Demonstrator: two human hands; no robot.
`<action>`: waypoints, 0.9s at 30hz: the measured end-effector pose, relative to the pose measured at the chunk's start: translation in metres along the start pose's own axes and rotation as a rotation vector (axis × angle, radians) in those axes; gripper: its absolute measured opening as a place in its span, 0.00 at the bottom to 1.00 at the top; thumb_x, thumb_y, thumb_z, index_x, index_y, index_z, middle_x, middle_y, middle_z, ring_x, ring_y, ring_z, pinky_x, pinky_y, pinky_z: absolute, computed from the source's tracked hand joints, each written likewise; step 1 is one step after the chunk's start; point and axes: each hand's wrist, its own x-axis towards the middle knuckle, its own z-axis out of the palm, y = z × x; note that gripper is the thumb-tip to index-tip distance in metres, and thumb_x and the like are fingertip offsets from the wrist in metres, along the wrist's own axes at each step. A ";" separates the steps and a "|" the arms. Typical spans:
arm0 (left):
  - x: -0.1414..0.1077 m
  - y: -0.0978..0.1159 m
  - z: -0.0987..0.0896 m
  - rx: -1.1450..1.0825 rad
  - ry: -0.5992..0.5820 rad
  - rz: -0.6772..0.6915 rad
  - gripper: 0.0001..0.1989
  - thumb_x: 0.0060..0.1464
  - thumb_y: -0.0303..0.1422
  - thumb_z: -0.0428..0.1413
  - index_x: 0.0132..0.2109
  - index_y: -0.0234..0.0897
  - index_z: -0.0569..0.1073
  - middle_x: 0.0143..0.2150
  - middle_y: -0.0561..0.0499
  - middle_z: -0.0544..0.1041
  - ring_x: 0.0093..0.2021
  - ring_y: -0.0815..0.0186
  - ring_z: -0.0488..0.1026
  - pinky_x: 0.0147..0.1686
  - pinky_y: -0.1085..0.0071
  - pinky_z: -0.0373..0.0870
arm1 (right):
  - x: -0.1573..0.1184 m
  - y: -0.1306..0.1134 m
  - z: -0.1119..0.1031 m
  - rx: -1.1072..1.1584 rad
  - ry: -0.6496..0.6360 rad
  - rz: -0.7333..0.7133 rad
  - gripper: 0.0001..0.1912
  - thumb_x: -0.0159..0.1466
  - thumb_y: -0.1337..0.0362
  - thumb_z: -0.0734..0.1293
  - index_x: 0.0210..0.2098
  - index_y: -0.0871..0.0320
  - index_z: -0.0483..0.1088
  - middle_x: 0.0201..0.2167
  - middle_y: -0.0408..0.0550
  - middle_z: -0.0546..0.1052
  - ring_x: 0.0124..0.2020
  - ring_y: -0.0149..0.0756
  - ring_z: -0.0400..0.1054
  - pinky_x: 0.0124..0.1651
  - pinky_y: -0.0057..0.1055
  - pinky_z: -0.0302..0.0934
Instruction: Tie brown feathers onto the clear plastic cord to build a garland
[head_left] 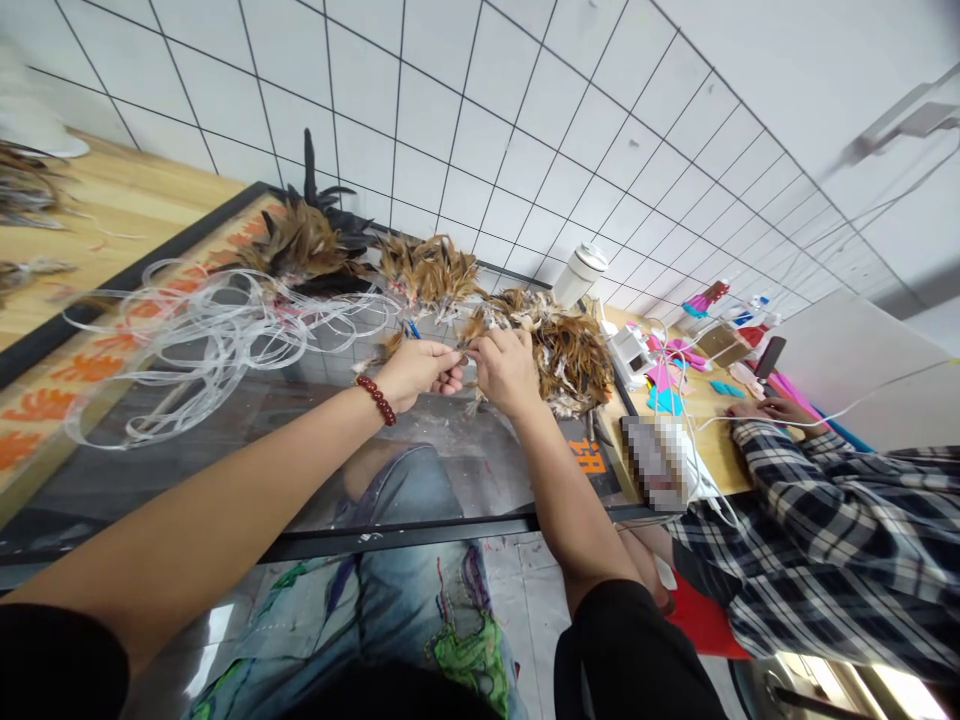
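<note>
My left hand [424,372], with a beaded bracelet [377,400] at its wrist, is closed in a pinch over the glass-topped table. My right hand [506,368] pinches close beside it, and the fingertips of both almost meet. What sits between them is too small to make out. Right of my right hand lies a big pile of brown feathers [577,355]. Behind the hands is another brown feather bunch [429,270], and a brown and black one [304,240] lies farther left. A small blue object [412,329] shows just behind my left hand.
Loops of clear tubing [217,340] spread over the table's left side. A white tumbler [581,272] stands by the tiled wall. At right are a white power adapter [631,355], white cables, a blurred-out phone-like object [652,462] and a person in a plaid shirt [825,520].
</note>
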 end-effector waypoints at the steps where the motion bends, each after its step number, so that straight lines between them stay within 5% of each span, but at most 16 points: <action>1: 0.000 0.000 -0.001 -0.023 -0.029 -0.010 0.10 0.55 0.26 0.54 0.26 0.29 0.70 0.20 0.50 0.70 0.18 0.73 0.68 0.19 0.78 0.65 | 0.000 0.000 0.000 -0.003 -0.002 0.002 0.12 0.68 0.62 0.56 0.38 0.57 0.70 0.36 0.50 0.73 0.40 0.38 0.61 0.48 0.36 0.46; 4: 0.003 0.000 -0.005 -0.118 -0.038 -0.006 0.10 0.56 0.26 0.53 0.26 0.30 0.69 0.20 0.53 0.67 0.18 0.74 0.67 0.19 0.79 0.63 | -0.001 0.006 0.002 -0.025 0.031 0.133 0.13 0.68 0.62 0.55 0.38 0.56 0.70 0.36 0.49 0.73 0.40 0.37 0.62 0.48 0.36 0.47; 9: 0.009 0.002 -0.011 -0.319 0.158 0.035 0.08 0.57 0.25 0.50 0.30 0.32 0.69 0.21 0.55 0.65 0.19 0.75 0.66 0.20 0.79 0.64 | -0.005 0.021 0.005 -0.052 0.035 0.481 0.11 0.67 0.63 0.57 0.37 0.57 0.71 0.38 0.50 0.73 0.40 0.38 0.64 0.44 0.34 0.48; 20: 0.008 0.007 -0.010 -0.416 0.271 0.106 0.08 0.58 0.26 0.50 0.31 0.32 0.68 0.21 0.56 0.66 0.21 0.75 0.68 0.22 0.79 0.64 | 0.026 0.002 0.034 0.069 -0.279 0.457 0.10 0.62 0.59 0.64 0.40 0.55 0.74 0.41 0.53 0.75 0.44 0.42 0.67 0.43 0.36 0.57; 23: 0.007 0.009 -0.011 -0.417 0.290 0.117 0.08 0.58 0.26 0.50 0.31 0.32 0.68 0.21 0.56 0.66 0.21 0.75 0.68 0.22 0.79 0.64 | 0.030 0.008 0.038 0.166 -0.262 0.462 0.08 0.61 0.63 0.63 0.34 0.56 0.74 0.38 0.51 0.76 0.41 0.39 0.68 0.43 0.34 0.58; 27: 0.006 0.009 -0.011 -0.383 0.311 0.142 0.08 0.58 0.26 0.51 0.31 0.32 0.69 0.21 0.56 0.66 0.21 0.75 0.67 0.22 0.79 0.63 | 0.020 0.015 0.028 0.594 -0.150 0.578 0.09 0.62 0.64 0.61 0.34 0.59 0.72 0.28 0.45 0.76 0.30 0.32 0.68 0.37 0.27 0.60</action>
